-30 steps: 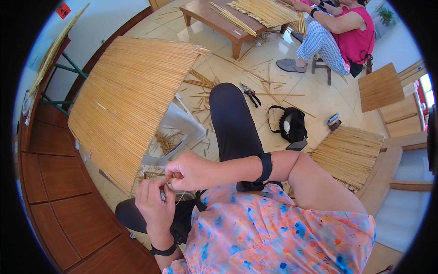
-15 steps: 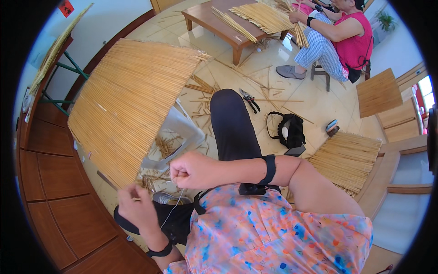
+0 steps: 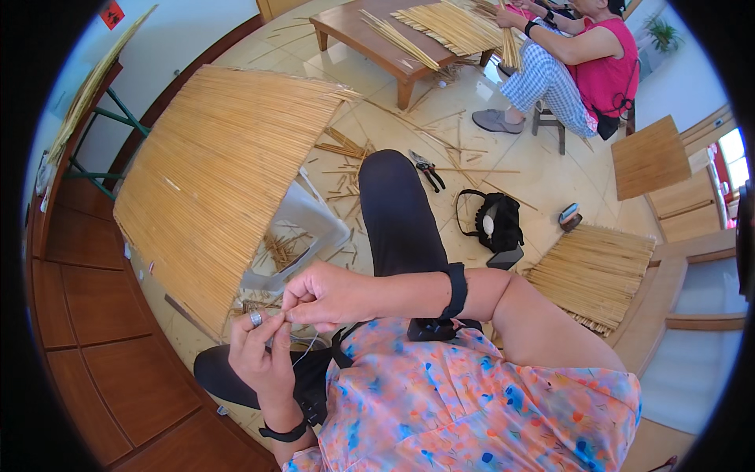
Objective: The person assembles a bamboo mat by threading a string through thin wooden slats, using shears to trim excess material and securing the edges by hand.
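Red paper [image 3: 112,15] on the wall [image 3: 169,39], seen in the head view beyond the big reed mat's [image 3: 220,165] upper left, carries dark marks too small to read. That mat is golden, made of slim stalks packed side by side, its far right corner ragged, and it slopes down beside a pale plastic piece [image 3: 324,224]. Just off the mat's near corner, the left hand [image 3: 263,354] and right hand [image 3: 326,295] meet at their fingertips, each with its thumb against a finger; what exactly they pinch cannot be told. White thread [image 3: 306,352] hangs below the right hand. Right of the mat, cut stalks [image 3: 342,186] litter the glossy tiled floor [image 3: 562,185], along with pruning shears [image 3: 427,171], a black bag [image 3: 503,216] and, well apart, a smaller mat [image 3: 594,275]. Left of the mat run dark wood panels [image 3: 106,303]. Past its far edge, a low table [image 3: 350,31] bears more reeds, and a co-worker [image 3: 613,67] in a pink top sits beside it, holding a bundle [image 3: 510,49].
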